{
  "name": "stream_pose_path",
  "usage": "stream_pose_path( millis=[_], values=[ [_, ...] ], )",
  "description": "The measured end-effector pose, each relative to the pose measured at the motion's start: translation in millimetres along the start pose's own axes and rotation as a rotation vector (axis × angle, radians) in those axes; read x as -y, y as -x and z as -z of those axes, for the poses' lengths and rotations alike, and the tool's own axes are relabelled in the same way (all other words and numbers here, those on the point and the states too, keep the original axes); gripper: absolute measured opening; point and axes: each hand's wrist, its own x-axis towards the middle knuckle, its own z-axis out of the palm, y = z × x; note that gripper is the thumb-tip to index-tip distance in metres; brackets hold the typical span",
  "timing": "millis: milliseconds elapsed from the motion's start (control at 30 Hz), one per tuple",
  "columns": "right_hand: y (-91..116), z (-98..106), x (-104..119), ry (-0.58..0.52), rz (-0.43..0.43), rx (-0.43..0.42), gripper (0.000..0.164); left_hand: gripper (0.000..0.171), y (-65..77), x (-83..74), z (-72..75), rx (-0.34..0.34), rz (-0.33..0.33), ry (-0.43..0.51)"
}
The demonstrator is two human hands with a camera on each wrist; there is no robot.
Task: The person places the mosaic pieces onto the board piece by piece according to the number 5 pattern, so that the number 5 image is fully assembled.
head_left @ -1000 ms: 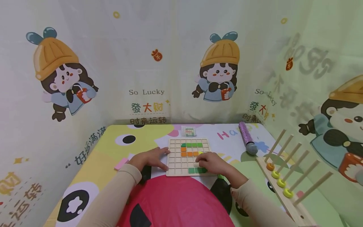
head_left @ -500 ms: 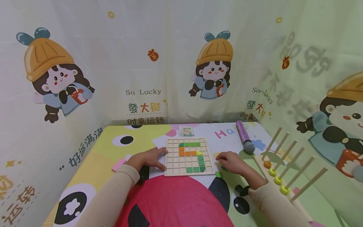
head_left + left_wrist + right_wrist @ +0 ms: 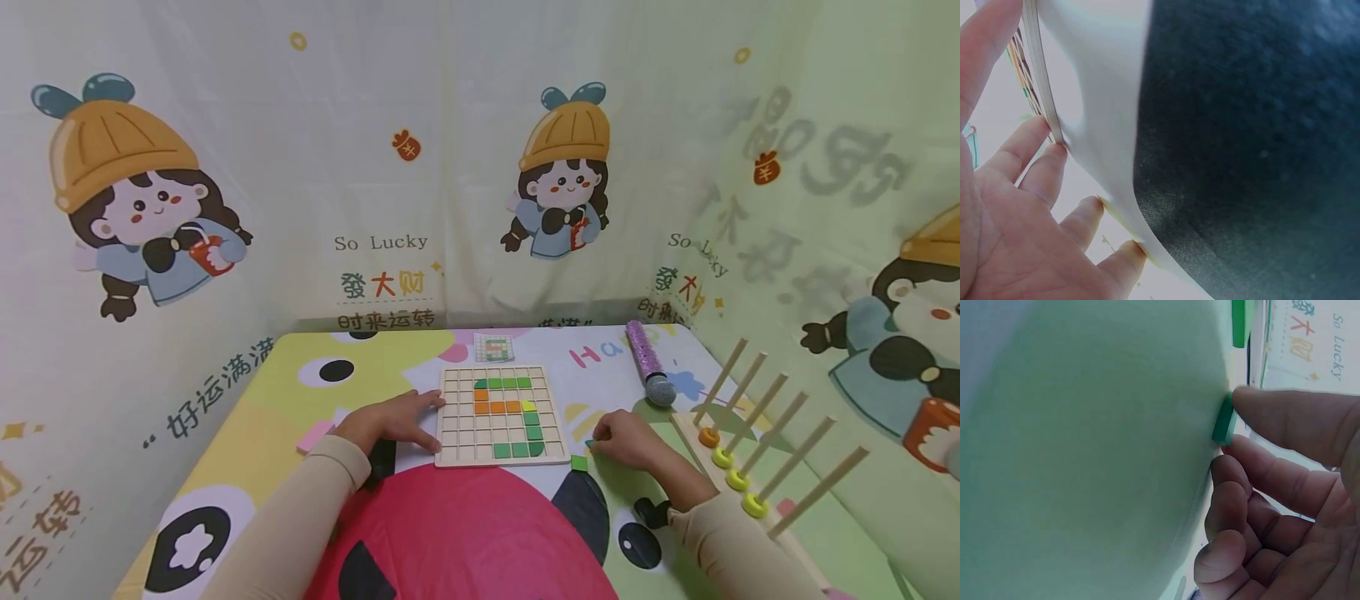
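Note:
A square wooden grid board (image 3: 463, 433) lies on the table, with green, orange and yellow tiles set in a winding S-like line. My left hand (image 3: 397, 417) steadies its left edge, fingers spread; in the left wrist view the fingertips (image 3: 1038, 125) touch the board's side (image 3: 1040, 69). To the right of the board, my right hand (image 3: 626, 437) pinches a dark green tile (image 3: 1224, 420) between thumb and index finger, close over the table. The other fingers are curled in. A brighter green tile (image 3: 579, 463) lies by the board's lower right corner.
A small pattern card (image 3: 493, 347) lies behind the board. A glittery purple microphone (image 3: 648, 358) is at the back right. Along the right side stands a wooden peg rack (image 3: 686, 429) with upright pegs and several beads. A pink piece (image 3: 315, 437) lies beside the left wrist.
My right hand has left the board, moved right and taken hold of the dark green tile on the table. The green column of tiles is now uncovered. The left hand stays put.

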Motion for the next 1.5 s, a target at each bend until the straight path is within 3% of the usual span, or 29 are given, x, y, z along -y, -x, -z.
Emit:
stream_pose_path(
  millis=[533, 833, 1100, 1500],
  values=[
    [-1, -1, 4, 0.032, -0.049, 0.000, 0.016, 0.099, -5.3, 1.7, -1.5, 0.004, 0.017, -0.017],
    [0, 5, 9, 0.002, 0.029, 0.018, 0.015, 0.099, -8.5, 5.3, -3.7, 0.002, 0.013, -0.015],
    [-4, 11, 28, -0.033, 0.106, 0.065, 0.011, 0.099, -8.2, 5.6, -2.9, 0.002, 0.007, -0.013],
    [-19, -9, 67, -0.152, 0.139, 0.130, 0.010, 0.098, -5.0, 2.5, -2.8, 0.002, 0.004, -0.007]
  ],
)
